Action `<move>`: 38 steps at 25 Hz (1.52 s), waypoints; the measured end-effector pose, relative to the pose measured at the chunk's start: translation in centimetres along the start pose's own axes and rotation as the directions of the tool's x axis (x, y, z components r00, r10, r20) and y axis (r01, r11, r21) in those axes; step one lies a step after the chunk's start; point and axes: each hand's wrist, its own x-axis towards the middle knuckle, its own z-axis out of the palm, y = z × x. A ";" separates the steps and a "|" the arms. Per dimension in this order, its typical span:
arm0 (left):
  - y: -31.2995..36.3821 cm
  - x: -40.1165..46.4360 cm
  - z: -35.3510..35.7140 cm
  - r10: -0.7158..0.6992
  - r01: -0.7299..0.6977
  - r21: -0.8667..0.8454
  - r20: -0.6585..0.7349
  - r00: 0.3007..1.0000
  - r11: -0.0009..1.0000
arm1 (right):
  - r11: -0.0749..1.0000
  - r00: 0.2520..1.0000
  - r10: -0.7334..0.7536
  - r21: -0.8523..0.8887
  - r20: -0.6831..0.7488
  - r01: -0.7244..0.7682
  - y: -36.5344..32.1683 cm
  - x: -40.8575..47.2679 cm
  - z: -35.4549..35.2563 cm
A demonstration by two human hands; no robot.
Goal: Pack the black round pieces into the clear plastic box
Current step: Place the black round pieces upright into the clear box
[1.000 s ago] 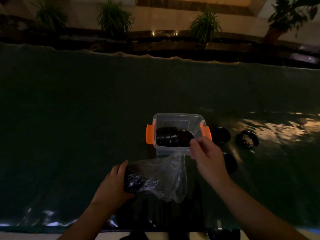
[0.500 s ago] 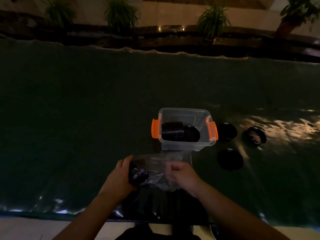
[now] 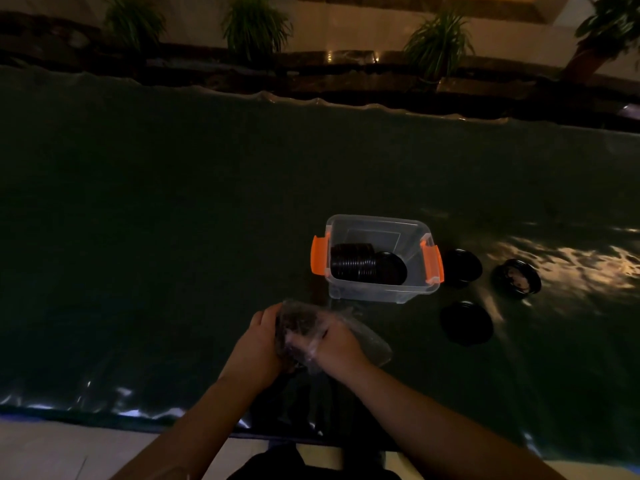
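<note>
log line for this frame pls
phase: unbagging | left hand + right hand: both gripping plastic bag of black pieces | clear box: part-filled, open | loose pieces: right of box

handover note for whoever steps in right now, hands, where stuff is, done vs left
Left hand: closed on the clear plastic bag of dark pieces, near the table's front edge.
Right hand: also gripping the bag, from the other side.
Clear plastic box: open, just beyond the hands, orange latches down.
Done: a row of black round pieces stands on edge inside the box.
Left: the bagged pieces, plus three loose black pieces on the green table cover right of the box.
</note>
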 end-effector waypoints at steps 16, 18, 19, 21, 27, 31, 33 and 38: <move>0.5 -0.8 0.6 0.037 -0.051 0.294 0.056 0.998 0.954 | 0.959 0.966 0.054 -0.258 -0.253 -0.121 -2.2 -0.6 3.5; 0.6 -1.0 0.4 0.047 -0.067 0.374 0.062 0.997 0.925 | 0.951 0.964 0.052 -0.283 -0.260 -0.127 -2.0 -0.5 3.0; 0.5 -1.1 0.2 0.044 -0.067 0.408 0.064 0.997 0.911 | 0.942 0.971 0.044 -0.315 -0.236 -0.119 -1.9 -0.4 2.7; -0.1 -1.2 -0.3 0.027 -0.048 0.488 0.049 0.998 0.872 | 0.922 0.980 0.020 -0.375 -0.198 -0.094 -1.6 -0.6 2.0; -2.1 -1.0 -2.4 -0.066 0.047 0.537 0.017 0.998 0.842 | 0.953 0.976 -0.070 -0.302 -0.206 0.005 -1.8 -2.9 -1.0; -2.1 -0.3 -4.6 -0.079 -0.014 0.441 0.190 0.979 0.897 | 0.957 0.978 -0.162 -0.263 -0.130 0.123 -2.1 -3.5 -2.0; -1.5 0.8 -7.0 0.023 -0.093 0.220 0.300 0.954 0.971 | 0.949 0.982 -0.169 -0.285 -0.088 0.137 -2.1 -3.6 -2.5; 2.3 2.8 -7.1 0.075 -0.101 0.075 0.287 0.955 0.992 | 0.944 0.989 -0.136 -0.309 -0.051 0.114 -2.0 -4.0 -2.2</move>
